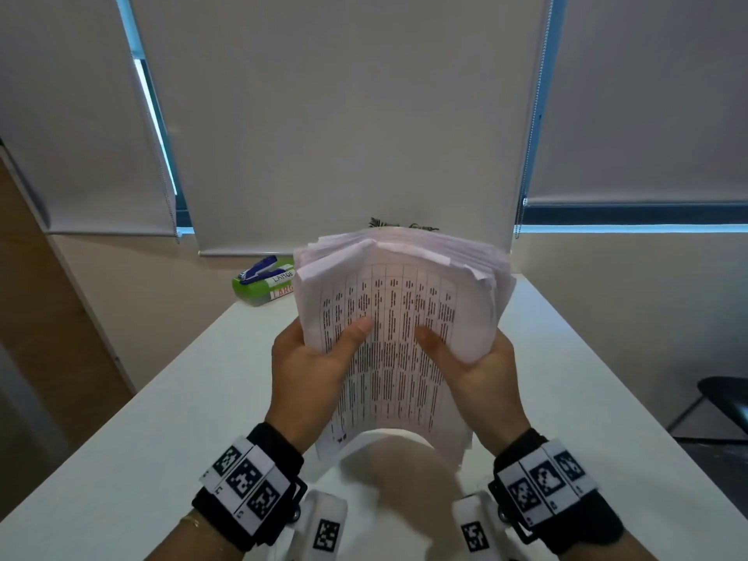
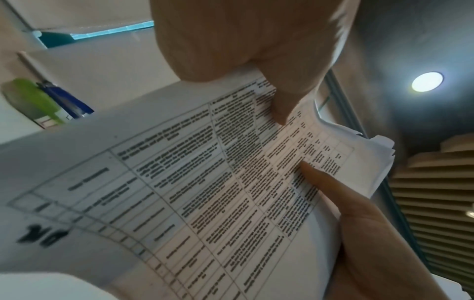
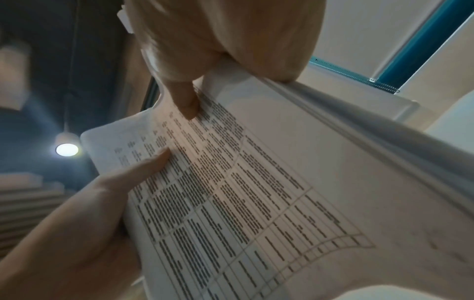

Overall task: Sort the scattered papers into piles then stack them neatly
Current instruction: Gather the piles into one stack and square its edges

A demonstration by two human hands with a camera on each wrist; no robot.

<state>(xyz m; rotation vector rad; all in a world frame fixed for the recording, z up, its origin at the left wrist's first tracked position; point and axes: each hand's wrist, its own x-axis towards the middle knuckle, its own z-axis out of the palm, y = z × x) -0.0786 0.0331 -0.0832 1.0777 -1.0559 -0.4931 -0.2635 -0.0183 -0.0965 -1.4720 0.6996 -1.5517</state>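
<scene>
One white bench (image 1: 566, 398) carries little besides a green box (image 1: 259, 291) at its far edge, a blue stapler (image 1: 259, 269) lying on top. Above it, both hands, left hand (image 1: 311, 366) and right hand (image 1: 481, 374), clasp the thick paper stack (image 1: 400, 301) upright, thumbs pressed on the front sheet, probably to square its uneven edges.
</scene>
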